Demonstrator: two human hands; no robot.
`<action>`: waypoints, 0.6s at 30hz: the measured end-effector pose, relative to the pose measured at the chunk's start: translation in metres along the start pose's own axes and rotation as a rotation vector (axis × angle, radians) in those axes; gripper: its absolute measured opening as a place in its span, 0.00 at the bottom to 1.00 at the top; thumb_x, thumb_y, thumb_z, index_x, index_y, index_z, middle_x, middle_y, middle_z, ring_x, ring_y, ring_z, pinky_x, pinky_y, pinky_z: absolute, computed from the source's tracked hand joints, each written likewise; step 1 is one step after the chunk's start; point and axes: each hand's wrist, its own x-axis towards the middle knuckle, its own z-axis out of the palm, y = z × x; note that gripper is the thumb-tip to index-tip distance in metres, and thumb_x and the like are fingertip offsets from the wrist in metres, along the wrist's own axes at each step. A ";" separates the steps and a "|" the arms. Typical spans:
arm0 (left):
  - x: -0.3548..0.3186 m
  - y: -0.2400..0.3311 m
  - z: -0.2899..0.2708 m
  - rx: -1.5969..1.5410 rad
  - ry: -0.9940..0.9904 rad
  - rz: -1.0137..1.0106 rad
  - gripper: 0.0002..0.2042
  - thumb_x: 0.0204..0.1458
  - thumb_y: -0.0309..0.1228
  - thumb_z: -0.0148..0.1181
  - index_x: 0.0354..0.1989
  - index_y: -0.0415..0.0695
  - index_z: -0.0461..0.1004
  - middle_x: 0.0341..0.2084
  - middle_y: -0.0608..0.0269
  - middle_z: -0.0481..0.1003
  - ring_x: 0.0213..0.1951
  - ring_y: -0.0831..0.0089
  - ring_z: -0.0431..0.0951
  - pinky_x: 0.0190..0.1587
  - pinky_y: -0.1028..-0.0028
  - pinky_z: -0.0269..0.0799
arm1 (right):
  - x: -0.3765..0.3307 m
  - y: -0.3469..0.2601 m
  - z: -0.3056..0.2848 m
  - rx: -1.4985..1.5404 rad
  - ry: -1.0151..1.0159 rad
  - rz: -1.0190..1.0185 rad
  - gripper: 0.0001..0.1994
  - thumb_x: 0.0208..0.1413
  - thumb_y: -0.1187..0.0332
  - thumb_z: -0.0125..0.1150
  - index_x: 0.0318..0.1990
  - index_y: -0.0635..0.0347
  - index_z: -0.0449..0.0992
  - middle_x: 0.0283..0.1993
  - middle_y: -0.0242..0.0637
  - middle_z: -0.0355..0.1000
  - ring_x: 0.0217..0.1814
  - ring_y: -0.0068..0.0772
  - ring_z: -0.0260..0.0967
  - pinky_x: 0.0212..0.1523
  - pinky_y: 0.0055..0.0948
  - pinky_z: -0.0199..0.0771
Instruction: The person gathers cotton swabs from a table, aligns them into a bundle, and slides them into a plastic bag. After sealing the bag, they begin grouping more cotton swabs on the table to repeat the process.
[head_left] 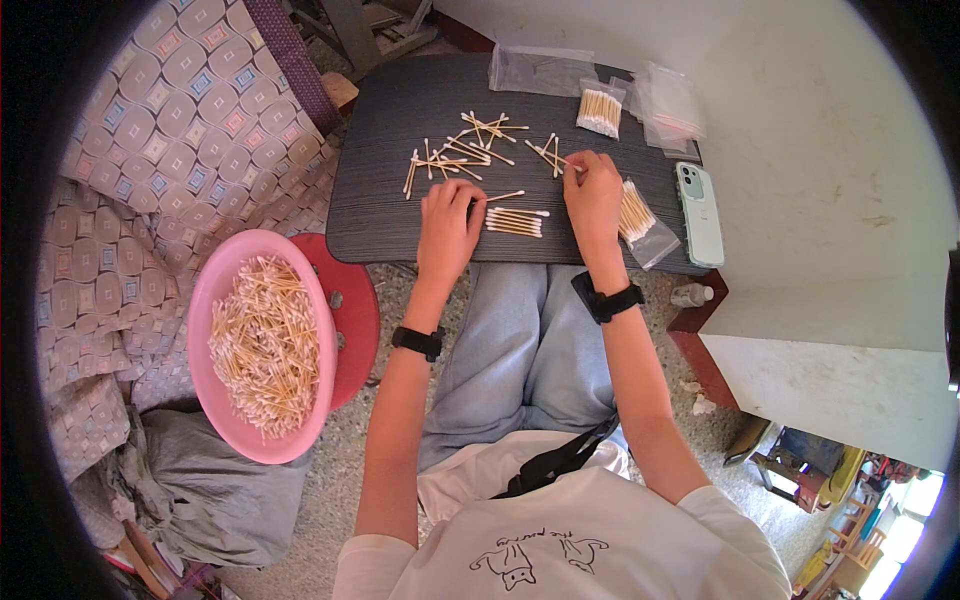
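My left hand rests at the near side of the dark table with its fingertips pinched on one cotton swab, which points to the right. Just below that swab, several others lie side by side in a neat row. My right hand is closed at the fingertips on a cotton swab near a few crossed swabs; most of the held one is hidden. Farther off, a loose scatter of swabs spreads over the table. A clear bag of swabs lies beside my right hand.
Another filled bag, a flat clear bag and a stack of bags lie along the far side. A pale phone sits by the right wall. A pink basin heaped with swabs stands on a red stool.
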 end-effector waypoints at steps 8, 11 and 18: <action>0.001 0.004 -0.005 0.014 -0.046 0.059 0.06 0.53 0.29 0.60 0.38 0.46 0.76 0.39 0.63 0.71 0.45 0.62 0.70 0.49 0.65 0.62 | -0.024 0.000 -0.002 0.103 -0.232 -0.162 0.06 0.50 0.75 0.62 0.37 0.61 0.79 0.36 0.42 0.71 0.42 0.46 0.69 0.43 0.41 0.70; 0.003 0.007 -0.006 -0.011 -0.018 0.012 0.08 0.53 0.30 0.61 0.41 0.50 0.77 0.42 0.64 0.71 0.44 0.64 0.70 0.49 0.66 0.63 | -0.027 -0.004 0.003 0.045 -0.257 -0.281 0.07 0.51 0.75 0.62 0.38 0.57 0.80 0.39 0.40 0.70 0.45 0.47 0.68 0.45 0.40 0.69; 0.002 0.007 -0.008 0.084 -0.105 0.095 0.12 0.52 0.28 0.61 0.43 0.57 0.79 0.45 0.69 0.70 0.44 0.69 0.70 0.48 0.66 0.62 | -0.013 -0.004 0.020 -0.050 0.007 -0.077 0.10 0.52 0.72 0.63 0.41 0.64 0.77 0.40 0.47 0.69 0.46 0.50 0.68 0.47 0.43 0.69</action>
